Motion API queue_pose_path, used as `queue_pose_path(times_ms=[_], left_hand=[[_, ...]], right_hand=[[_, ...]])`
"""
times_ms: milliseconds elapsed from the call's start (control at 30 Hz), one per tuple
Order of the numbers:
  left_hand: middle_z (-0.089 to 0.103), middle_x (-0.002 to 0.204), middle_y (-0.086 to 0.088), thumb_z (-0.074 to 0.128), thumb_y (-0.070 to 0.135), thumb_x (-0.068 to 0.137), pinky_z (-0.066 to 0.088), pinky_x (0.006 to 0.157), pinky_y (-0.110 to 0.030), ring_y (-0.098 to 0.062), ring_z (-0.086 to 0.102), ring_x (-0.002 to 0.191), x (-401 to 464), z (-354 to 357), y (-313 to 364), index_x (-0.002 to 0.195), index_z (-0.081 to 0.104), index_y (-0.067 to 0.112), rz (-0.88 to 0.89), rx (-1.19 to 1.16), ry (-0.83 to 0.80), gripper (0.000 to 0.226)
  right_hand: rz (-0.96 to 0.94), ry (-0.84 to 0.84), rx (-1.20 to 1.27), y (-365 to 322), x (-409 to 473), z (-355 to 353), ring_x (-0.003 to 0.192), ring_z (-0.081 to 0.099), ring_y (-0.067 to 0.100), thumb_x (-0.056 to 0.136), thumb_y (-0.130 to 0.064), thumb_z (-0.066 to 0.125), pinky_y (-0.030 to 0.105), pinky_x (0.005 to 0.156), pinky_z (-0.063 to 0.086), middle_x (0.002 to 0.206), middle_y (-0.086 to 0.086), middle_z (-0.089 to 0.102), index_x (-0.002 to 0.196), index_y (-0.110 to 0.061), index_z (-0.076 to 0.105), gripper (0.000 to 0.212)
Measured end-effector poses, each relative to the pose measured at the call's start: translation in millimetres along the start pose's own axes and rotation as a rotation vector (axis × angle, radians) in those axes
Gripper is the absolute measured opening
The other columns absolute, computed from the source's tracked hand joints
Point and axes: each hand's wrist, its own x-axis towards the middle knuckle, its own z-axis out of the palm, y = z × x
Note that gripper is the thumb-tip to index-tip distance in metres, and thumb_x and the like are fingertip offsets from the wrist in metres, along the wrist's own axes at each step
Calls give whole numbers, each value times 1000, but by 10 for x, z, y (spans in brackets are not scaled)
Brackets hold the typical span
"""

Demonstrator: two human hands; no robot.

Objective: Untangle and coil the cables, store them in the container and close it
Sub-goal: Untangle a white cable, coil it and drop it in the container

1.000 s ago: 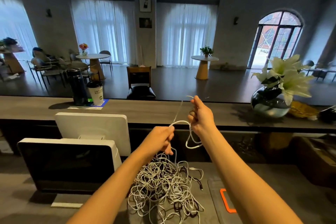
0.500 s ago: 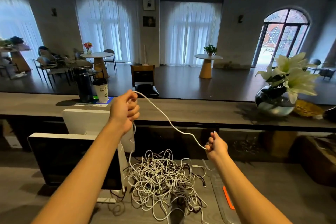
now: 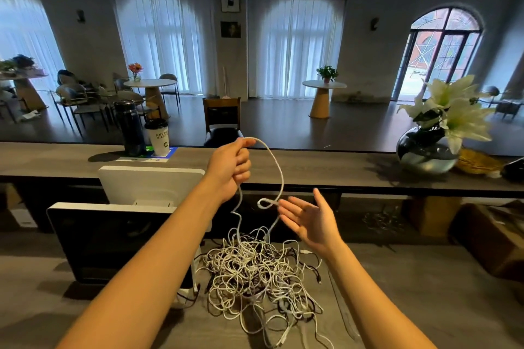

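A tangled heap of white and black cables (image 3: 255, 272) lies on the grey desk in front of me. My left hand (image 3: 229, 167) is raised above it and grips one white cable (image 3: 276, 167), which arcs to the right, curls into a small loop and drops back into the heap. My right hand (image 3: 309, 219) hovers beside that loop with its fingers spread and holds nothing. No storage container can be made out.
Two white-framed monitors (image 3: 113, 235) stand at the left of the desk. On the raised counter (image 3: 312, 170) behind are a dark bottle (image 3: 129, 127), a paper cup (image 3: 158, 136) and a vase of white lilies (image 3: 433, 147). Boxes (image 3: 493, 238) sit at the right.
My right hand has let go of the white cable and opened. My left hand has moved right toward the middle, and the cable between them has gone slack into a loop.
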Motion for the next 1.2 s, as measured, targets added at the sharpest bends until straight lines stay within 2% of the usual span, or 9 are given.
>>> queue_pose_path(times_ms=[200,333,500,600,700,833,967,1100,1200], left_hand=[[32,52,6,37,26,107,20,34,-17,-4,25,35,61,230,-73,103,59,14,-111,-280,-66,25],[44,60,5,40,24,107,29,41,-17,-5,32,43,92,186,-77,116,60,12,-118,-348,-32,25],[65,75,3,41,19,107,50,57,-23,-8,58,57,43,92,-149,116,65,16,-115,-205,7,26],[51,71,0,35,13,107,39,45,-17,-6,43,46,23,42,-127,113,59,17,-59,-224,36,26],[43,66,0,34,11,107,32,41,-16,-5,35,43,82,-91,-33,120,55,15,-12,-324,110,25],[60,86,-7,36,18,109,49,65,-30,-17,58,71,71,-233,-98,124,48,19,46,-44,179,20],[69,100,-8,30,39,108,53,79,-38,-22,68,88,-81,-233,-399,121,50,17,-44,197,53,32],[71,78,1,11,52,106,51,67,-26,-9,66,70,-293,-213,-732,122,55,14,-141,328,-176,60],[67,77,-16,8,54,104,54,78,-32,-23,67,73,-377,-252,-918,111,64,6,-176,429,-349,75]], right_hand=[[-114,-197,-436,335,-81,562,137,46,12,91,-68,34,35,118,30,146,-1,53,145,-14,47,77],[-168,-171,-399,576,-138,656,134,48,9,95,-64,37,38,116,34,140,-9,57,137,-24,53,61],[-207,-141,-309,648,-165,720,98,69,20,96,-47,50,38,94,51,105,5,73,130,-15,57,48],[-243,-184,-517,712,-226,680,64,58,18,103,-29,50,35,79,53,60,-1,56,113,-11,67,27],[-220,-153,-532,785,-266,582,49,33,9,102,-31,48,24,54,40,54,-8,36,96,-10,70,32],[-264,-80,-311,699,-306,595,40,21,5,90,-43,50,19,38,18,50,-7,29,86,-11,65,35],[-291,-132,-92,407,-261,806,36,18,4,98,-37,42,18,36,12,44,-8,25,90,-6,58,36],[-318,-138,39,26,-174,1009,36,20,4,107,-32,34,17,34,15,44,-7,26,86,-11,64,42],[-339,-115,130,-201,-95,1070,37,18,4,107,-35,35,18,35,14,46,-8,27,90,-13,59,37]])
